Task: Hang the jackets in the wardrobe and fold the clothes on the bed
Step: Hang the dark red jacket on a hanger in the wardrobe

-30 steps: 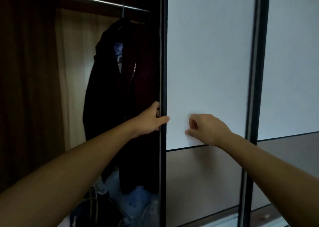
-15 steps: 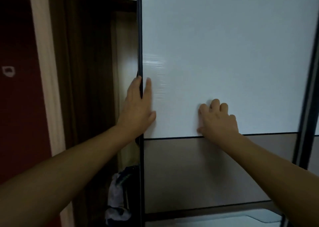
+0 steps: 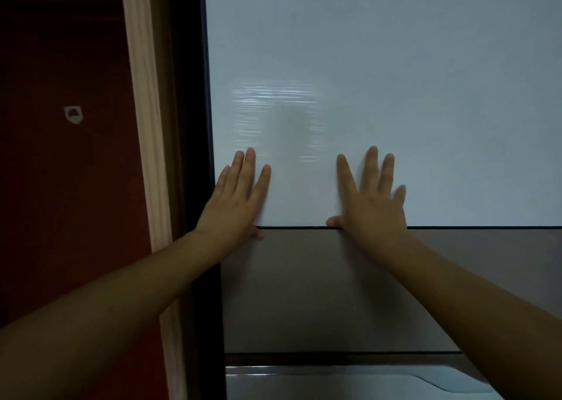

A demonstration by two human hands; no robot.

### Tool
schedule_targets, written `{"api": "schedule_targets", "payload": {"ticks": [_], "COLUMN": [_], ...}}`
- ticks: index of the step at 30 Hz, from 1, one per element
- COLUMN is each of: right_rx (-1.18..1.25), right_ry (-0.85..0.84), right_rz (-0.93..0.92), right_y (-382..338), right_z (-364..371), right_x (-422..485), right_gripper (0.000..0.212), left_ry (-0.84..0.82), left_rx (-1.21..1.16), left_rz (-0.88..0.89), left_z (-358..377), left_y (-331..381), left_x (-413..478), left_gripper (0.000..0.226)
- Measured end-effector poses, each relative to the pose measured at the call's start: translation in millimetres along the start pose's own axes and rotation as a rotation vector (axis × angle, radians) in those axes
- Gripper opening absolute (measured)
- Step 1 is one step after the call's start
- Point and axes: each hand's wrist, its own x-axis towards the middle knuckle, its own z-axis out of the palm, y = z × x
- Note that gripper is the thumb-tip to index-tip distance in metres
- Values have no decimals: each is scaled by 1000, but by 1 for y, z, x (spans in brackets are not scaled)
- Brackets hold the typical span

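The wardrobe's sliding door (image 3: pixel 380 80), glossy white above and brown below, fills the view and stands against the dark frame (image 3: pixel 194 156) at the left. My left hand (image 3: pixel 234 199) lies flat on the door near its left edge, fingers straight. My right hand (image 3: pixel 372 196) presses flat on the white panel, fingers spread, its thumb along the dark seam between the panels. The jacket and the wardrobe's inside are hidden behind the door. No bed or clothes are in view.
A dark red wall (image 3: pixel 60 186) with a small white mark (image 3: pixel 74 114) lies to the left, bordered by a pale vertical trim (image 3: pixel 146 126). At the bottom runs the door's lower rail (image 3: pixel 334 369).
The door has slid left until the wardrobe opening is covered. My left hand left the door's edge and now lies flat on its face. My right hand's fingers have spread out.
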Motion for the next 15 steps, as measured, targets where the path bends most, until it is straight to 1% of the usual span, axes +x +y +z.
{"api": "schedule_targets", "payload": {"ticks": [9,15], "right_rx": [-1,-15], "right_ry": [-5,-4], "right_rz": [-26,-27], "right_y": [-33,-45], "right_z": [2,4], "right_x": [1,2], "right_gripper": [128,126], "left_ry": [20,-9], "left_rx": [50,68], "left_rz": [-33,-46], "left_z": [3,5], "left_y": [-26,-38], "left_x": [-16,-21], "left_gripper": [143,142]}}
